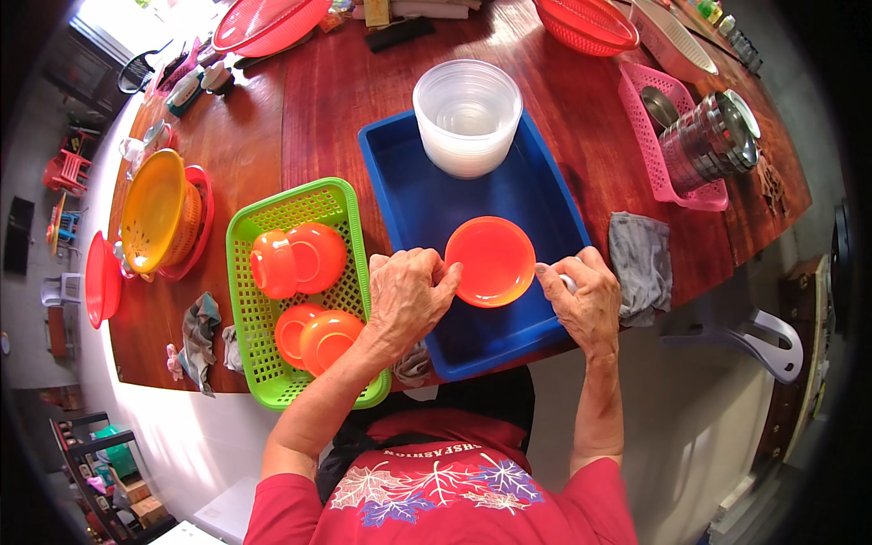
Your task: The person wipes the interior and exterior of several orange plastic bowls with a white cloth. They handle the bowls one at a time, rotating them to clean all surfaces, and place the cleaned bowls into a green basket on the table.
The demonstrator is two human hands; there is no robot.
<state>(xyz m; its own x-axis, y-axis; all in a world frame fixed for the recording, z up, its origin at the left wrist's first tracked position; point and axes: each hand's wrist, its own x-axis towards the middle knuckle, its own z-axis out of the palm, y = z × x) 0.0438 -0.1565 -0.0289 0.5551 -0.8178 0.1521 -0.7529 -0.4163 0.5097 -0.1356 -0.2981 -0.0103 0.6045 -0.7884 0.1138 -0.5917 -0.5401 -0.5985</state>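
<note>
An orange plastic bowl (pixel 492 259) is held over the blue plastic tray (pixel 409 221), with its inside facing up. My left hand (pixel 412 293) grips its left rim, thumb on the edge and the other fingers curled. At the opposite rim, my right hand (pixel 582 296) pinches the edge; a small white thing (pixel 569 282) shows between its fingers, too hidden to name. Toward the tray's far end stands a stack of translucent plastic bowls (pixel 466 112). Left of the tray, a green plastic basket (pixel 240 272) contains several orange bowls (pixel 319 259), some lying on their sides.
A grey cloth (pixel 639 262) lies right of the tray. Beyond it, a pink basket (pixel 644 136) holds stacked metal cups (pixel 708 139). Yellow (pixel 153 211) and red basins (pixel 102 279) stand at left, near crumpled cloths (pixel 199 337). Red colanders (pixel 272 24) sit along the far side.
</note>
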